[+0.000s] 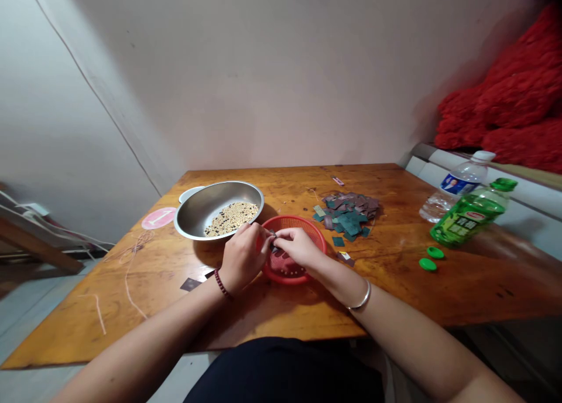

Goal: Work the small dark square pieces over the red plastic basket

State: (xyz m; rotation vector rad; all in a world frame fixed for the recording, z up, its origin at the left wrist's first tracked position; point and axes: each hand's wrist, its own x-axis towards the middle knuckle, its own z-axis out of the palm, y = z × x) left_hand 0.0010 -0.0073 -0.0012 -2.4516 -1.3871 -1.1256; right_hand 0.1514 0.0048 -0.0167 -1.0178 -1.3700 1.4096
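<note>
Both my hands meet over a small red plastic basket [307, 224] near the table's front middle. My left hand [240, 256] is closed, its fingertips pinching a small dark piece [273, 243] that my right hand [298, 248] also pinches from the other side. Small pale beads lie in the basket's bottom. Just left of the basket stands a steel bowl [193, 215] holding pale beans or beads. Behind the basket on the right lies a pile of small green and purple square chips [349, 212].
A wooden table [395, 286] carries two plastic bottles, one clear [456, 186] and one green [472, 215], lying at the right, with two green caps [431, 258] near them. A pink disc [158, 218] and loose string [132, 262] lie left. A red fluffy cloth [513, 110] sits beyond.
</note>
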